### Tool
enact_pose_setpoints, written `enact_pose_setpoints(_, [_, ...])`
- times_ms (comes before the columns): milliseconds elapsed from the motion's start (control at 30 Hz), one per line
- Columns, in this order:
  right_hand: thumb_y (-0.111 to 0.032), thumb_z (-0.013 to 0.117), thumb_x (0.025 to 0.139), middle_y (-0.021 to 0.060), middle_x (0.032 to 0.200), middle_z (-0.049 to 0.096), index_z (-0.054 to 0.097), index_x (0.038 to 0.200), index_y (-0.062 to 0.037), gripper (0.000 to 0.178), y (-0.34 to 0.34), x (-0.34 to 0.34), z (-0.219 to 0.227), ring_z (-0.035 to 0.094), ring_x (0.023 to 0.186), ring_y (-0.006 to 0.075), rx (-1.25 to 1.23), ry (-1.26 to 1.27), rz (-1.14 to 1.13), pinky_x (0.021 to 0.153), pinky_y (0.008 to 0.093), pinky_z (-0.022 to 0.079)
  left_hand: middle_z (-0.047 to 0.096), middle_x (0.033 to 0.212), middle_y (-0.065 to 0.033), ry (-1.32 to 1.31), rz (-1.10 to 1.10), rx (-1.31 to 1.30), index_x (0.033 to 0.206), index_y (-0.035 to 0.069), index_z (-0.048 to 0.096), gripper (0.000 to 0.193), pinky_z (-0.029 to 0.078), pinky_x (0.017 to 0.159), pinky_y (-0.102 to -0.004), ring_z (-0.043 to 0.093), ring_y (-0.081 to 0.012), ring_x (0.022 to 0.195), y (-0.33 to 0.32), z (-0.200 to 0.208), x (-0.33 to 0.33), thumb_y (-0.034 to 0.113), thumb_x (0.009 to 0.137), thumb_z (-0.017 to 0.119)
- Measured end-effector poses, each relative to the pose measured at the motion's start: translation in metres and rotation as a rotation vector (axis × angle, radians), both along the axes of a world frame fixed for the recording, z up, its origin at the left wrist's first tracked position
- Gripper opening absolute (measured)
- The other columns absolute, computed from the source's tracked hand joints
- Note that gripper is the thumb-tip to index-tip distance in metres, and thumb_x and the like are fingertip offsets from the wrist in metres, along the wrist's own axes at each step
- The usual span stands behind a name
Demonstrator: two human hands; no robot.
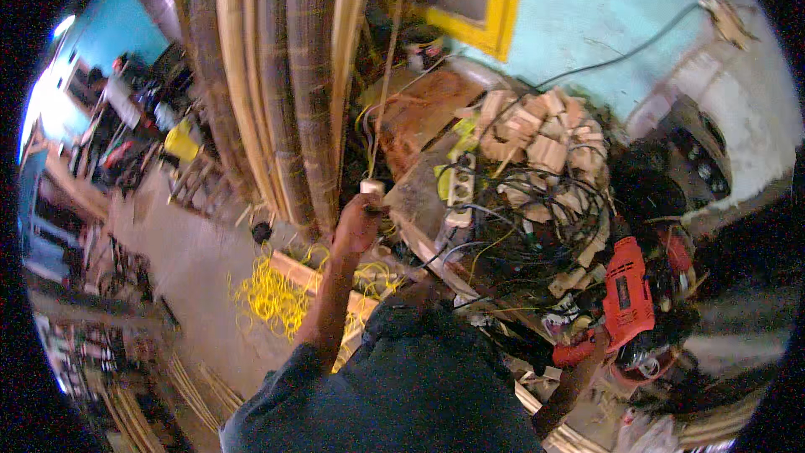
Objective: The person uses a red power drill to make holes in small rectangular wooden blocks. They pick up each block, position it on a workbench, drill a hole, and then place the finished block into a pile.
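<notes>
My left hand (359,225) is closed around a small white electrical connector (371,188). A thin cord rises from it, past the upright wooden strips. At the right, my right hand (594,351) grips the handle of an orange power drill (627,295); its fingers are partly hidden, and the tool's working end is hard to make out. Between the hands lies a white power strip (461,183) on a wooden surface, beside a tangle of black cables (537,210). A pile of cut wood blocks (549,138) is heaped behind the cables.
Tall bundles of wooden strips (289,75) stand ahead on the left. Yellow twine (272,295) lies loose on the floor around a wooden plank (295,275). A black cable (625,57) crosses the turquoise wall. Another person (124,101) is far left, near a yellow container (180,142).
</notes>
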State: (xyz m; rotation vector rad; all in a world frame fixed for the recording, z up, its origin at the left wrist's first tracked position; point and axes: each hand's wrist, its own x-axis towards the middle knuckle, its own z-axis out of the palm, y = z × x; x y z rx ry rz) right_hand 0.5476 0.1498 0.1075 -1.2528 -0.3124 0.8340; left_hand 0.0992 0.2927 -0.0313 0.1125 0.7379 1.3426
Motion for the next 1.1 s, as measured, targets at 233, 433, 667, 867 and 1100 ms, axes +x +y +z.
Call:
enact_pose_setpoints(233, [-0.014,0.069,0.081,0.0044,0.093,0.058,0.05,0.113,-0.0113,0.037,0.035,0.0,-0.01,0.055,0.069,0.0174,0.049,-0.096,0.286,0.056,0.03,0.048,0.064,0.1,-0.0093,0.541,0.196,0.253,0.112,-0.001,0.056,0.028,0.054,0.081,-0.0345,0.064,-0.0215,0.088,-0.008,0.003,0.061,0.011,0.088,0.064])
enact_pose_setpoints(433, [-0.009,0.066,0.081,0.0091,0.097,0.061,0.051,0.114,-0.0062,0.037,0.072,-0.065,0.044,0.055,0.065,0.0167,-0.121,-0.076,0.529,0.054,0.0293,0.048,0.062,0.101,-0.0101,0.438,0.314,0.021,0.114,-0.001,0.051,0.032,0.054,0.081,-0.0343,0.063,-0.0184,0.087,0.0,-0.011,0.065,0.009,0.087,0.064])
enact_pose_setpoints(667, [-0.005,0.063,0.078,0.0151,0.104,0.064,0.05,0.117,-0.0034,0.041,0.113,-0.1,0.036,0.054,0.056,0.0162,-0.142,-0.188,0.807,0.05,0.0289,0.048,0.064,0.096,-0.0115,0.81,0.235,-0.02,0.122,-0.003,0.049,0.041,0.047,0.075,-0.0285,0.06,-0.0155,0.085,0.005,-0.036,0.05,0.011,0.086,0.063])
enact_pose_setpoints(867, [-0.004,0.063,0.077,0.0158,0.103,0.064,0.049,0.118,-0.0005,0.043,0.126,-0.14,0.048,0.054,0.055,0.0175,-0.254,-0.285,0.796,0.049,0.0311,0.048,0.063,0.098,-0.0104,1.153,0.195,-0.046,0.114,-0.004,0.054,0.033,0.048,0.074,-0.0282,0.059,-0.0151,0.083,0.019,-0.043,0.028,0.007,0.084,0.062])
enact_pose_setpoints(1100, [-0.006,0.063,0.079,0.0093,0.097,0.064,0.053,0.114,-0.0021,0.037,0.133,-0.139,0.037,0.056,0.067,0.0161,-0.419,-0.369,0.867,0.059,0.0309,0.048,0.064,0.088,-0.0069,0.856,0.342,-0.013,0.114,0.0,0.057,0.03,0.049,0.068,-0.0287,0.059,-0.0143,0.077,0.024,-0.075,0.019,0.008,0.085,0.06])
